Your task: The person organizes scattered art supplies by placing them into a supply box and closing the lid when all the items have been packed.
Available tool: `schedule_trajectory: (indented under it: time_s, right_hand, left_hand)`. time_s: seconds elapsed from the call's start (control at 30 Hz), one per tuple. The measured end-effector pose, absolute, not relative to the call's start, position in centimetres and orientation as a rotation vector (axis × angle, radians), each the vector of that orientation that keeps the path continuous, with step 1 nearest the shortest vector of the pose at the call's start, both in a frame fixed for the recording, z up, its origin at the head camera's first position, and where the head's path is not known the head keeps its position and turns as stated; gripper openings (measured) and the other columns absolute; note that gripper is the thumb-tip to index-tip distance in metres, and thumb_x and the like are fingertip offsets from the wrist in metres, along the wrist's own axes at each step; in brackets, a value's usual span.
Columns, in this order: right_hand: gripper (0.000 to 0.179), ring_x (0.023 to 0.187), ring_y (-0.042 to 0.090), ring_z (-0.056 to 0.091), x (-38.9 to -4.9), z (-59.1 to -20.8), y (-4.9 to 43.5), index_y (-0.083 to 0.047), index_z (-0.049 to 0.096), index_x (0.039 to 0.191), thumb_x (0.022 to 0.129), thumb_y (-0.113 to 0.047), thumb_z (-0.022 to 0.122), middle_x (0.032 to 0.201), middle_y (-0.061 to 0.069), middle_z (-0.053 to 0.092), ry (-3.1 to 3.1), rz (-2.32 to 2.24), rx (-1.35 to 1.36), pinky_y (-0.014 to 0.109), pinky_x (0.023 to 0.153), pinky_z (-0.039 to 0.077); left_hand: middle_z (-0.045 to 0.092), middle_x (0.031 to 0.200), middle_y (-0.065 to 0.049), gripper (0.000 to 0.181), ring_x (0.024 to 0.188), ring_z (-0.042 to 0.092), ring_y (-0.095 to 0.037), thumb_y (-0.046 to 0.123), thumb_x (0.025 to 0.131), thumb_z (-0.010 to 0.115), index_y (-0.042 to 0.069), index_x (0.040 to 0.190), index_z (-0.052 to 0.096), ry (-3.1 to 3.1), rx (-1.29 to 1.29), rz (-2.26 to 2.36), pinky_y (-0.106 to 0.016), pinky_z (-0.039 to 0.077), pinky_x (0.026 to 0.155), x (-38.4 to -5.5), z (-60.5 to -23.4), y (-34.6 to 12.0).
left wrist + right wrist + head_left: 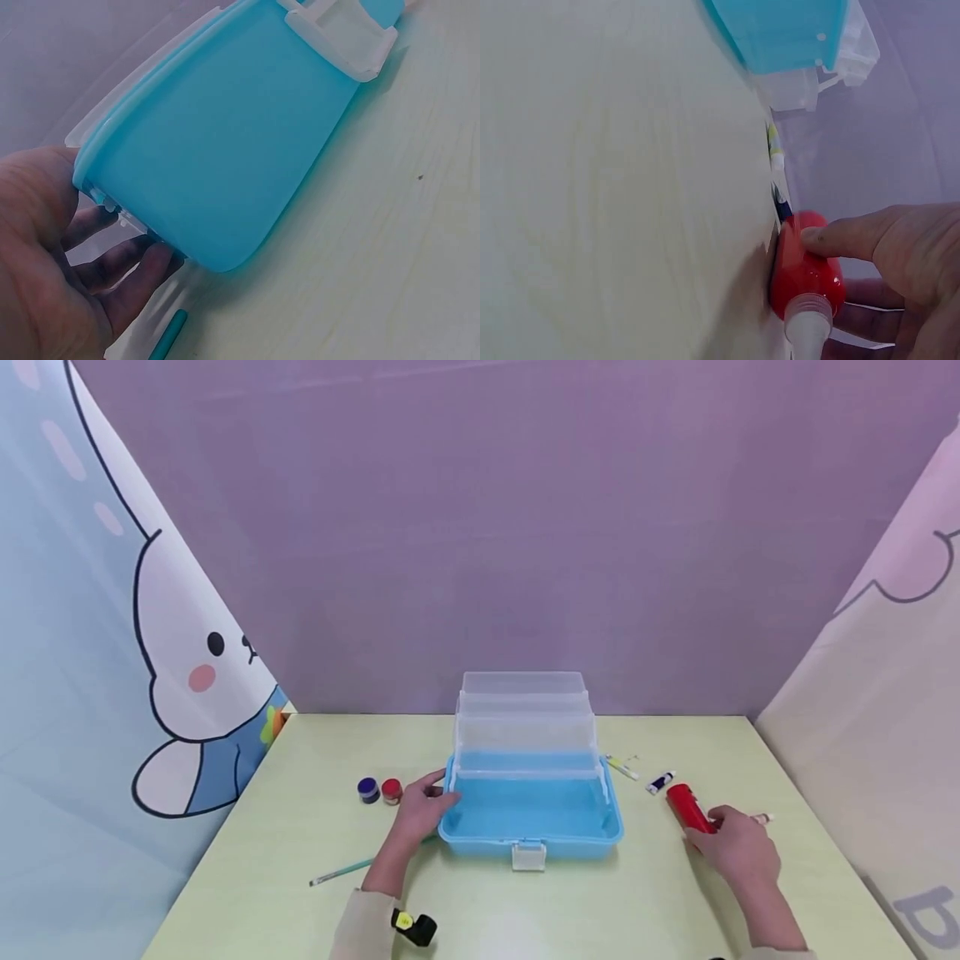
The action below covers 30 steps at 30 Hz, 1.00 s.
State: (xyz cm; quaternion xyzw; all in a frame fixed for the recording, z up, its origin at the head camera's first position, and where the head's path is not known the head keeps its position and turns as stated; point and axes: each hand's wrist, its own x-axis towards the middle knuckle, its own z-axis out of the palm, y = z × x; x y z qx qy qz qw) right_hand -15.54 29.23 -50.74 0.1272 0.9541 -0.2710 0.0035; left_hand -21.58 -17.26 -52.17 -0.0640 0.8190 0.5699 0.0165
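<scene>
A light-blue plastic storage box (529, 848) stands on the table with its clear, tiered lid (525, 722) raised; its inside is bare. My left hand (422, 810) grips the box's left wall, thumb over the rim and fingers against the outer side, as the left wrist view also shows with the hand (52, 247). Over on the right, my right hand (738, 852) holds a red squeeze bottle (686, 807) between thumb and fingers. The bottle lies on its side, its white nozzle (808, 334) pointing toward me; whether it touches the table I cannot tell.
Left of the box are a dark blue jar (368, 790), a red jar (392, 791) and a teal paintbrush (345, 871) partly behind my left arm. A yellow paint tube (622, 767), a dark blue one (660, 782) and a pale tube tip (762, 818) lie right.
</scene>
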Motion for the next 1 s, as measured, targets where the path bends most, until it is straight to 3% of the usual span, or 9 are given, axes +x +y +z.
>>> schedule_trajectory:
  time_s: [0.2, 0.4, 0.8, 0.93, 1.0]
  right_hand:
    - [0.067, 0.070, 0.025, 0.057, -15.0, -51.0, 30.0, 0.009, 0.058, 0.117, 0.080, -0.045, 0.075, 0.087, 0.017, 0.065, 2.964, -0.822, 0.365, 0.034, 0.051, 0.041]
    - [0.068, 0.080, 0.032, 0.059, -14.9, -51.3, 30.6, 0.008, 0.059, 0.119, 0.076, -0.040, 0.079, 0.101, 0.026, 0.064, 2.974, -0.744, 0.307, 0.040, 0.056, 0.045]
    - [0.070, 0.080, 0.031, 0.058, -15.0, -51.3, 31.3, 0.006, 0.064, 0.114, 0.073, -0.049, 0.079, 0.100, 0.024, 0.065, 2.995, -0.680, 0.232, 0.039, 0.054, 0.045]
    - [0.063, 0.090, 0.041, 0.055, -15.0, -51.5, 31.4, 0.005, 0.067, 0.109, 0.072, -0.044, 0.081, 0.106, 0.028, 0.062, 3.094, -0.668, 0.187, 0.046, 0.058, 0.050]
    - [0.060, 0.099, 0.047, 0.050, -15.0, -51.8, 31.3, 0.006, 0.068, 0.107, 0.071, -0.040, 0.082, 0.110, 0.031, 0.060, 3.152, -0.654, 0.155, 0.054, 0.066, 0.050]
  left_hand:
    - [0.062, 0.101, -0.011, 0.053, 0.089, 0.058, -0.025, 0.021, 0.085, 0.073, 0.009, 0.135, 0.058, 2.550, -0.201, 1.773, -0.038, 0.054, 0.077, -21.4, -52.2, -17.3]
    - [0.062, 0.103, -0.011, 0.054, 0.091, 0.059, -0.026, 0.022, 0.085, 0.073, 0.009, 0.135, 0.058, 2.549, -0.196, 1.761, -0.039, 0.054, 0.078, -21.5, -52.4, -17.2]
    - [0.063, 0.103, -0.010, 0.053, 0.090, 0.058, -0.025, 0.023, 0.085, 0.074, 0.010, 0.135, 0.059, 2.555, -0.219, 1.767, -0.037, 0.054, 0.077, -21.6, -52.5, -17.3]
    - [0.063, 0.103, -0.010, 0.052, 0.090, 0.059, -0.025, 0.023, 0.085, 0.073, 0.011, 0.134, 0.059, 2.555, -0.229, 1.770, -0.038, 0.055, 0.077, -21.5, -52.3, -17.2]
    - [0.063, 0.103, -0.010, 0.052, 0.091, 0.059, -0.025, 0.023, 0.086, 0.073, 0.011, 0.135, 0.059, 2.557, -0.228, 1.771, -0.039, 0.055, 0.078, -21.6, -52.3, -17.1]
